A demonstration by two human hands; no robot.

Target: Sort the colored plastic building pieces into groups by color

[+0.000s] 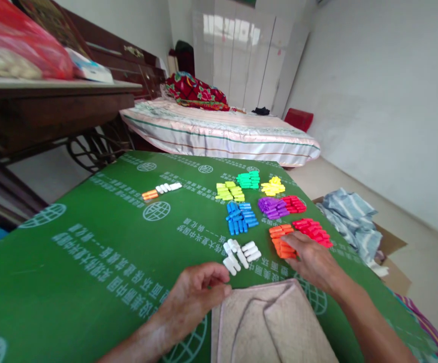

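My left hand (194, 297) rests on the green table cover (90, 252) with its fingers curled together, next to a pile of white pieces (240, 254) and touching the edge of a beige cloth bag (267, 327). Whether it holds a piece I cannot see. My right hand (311, 259) lies over the orange pile (281, 239), fingers pressed onto the pieces. Around it sit sorted piles: red (313, 230), blue (240, 218), purple (271, 206), another red (294, 203), yellow-green (229, 191), green (249, 179) and yellow (272, 186).
A short row of white and orange pieces (162, 190) lies apart at the table's far left. Behind stand a dark wooden sewing table (52, 106), a bed (219, 131) and white wardrobes (241, 55). Folded cloth in a cardboard box (355, 217) sits on the floor to the right.
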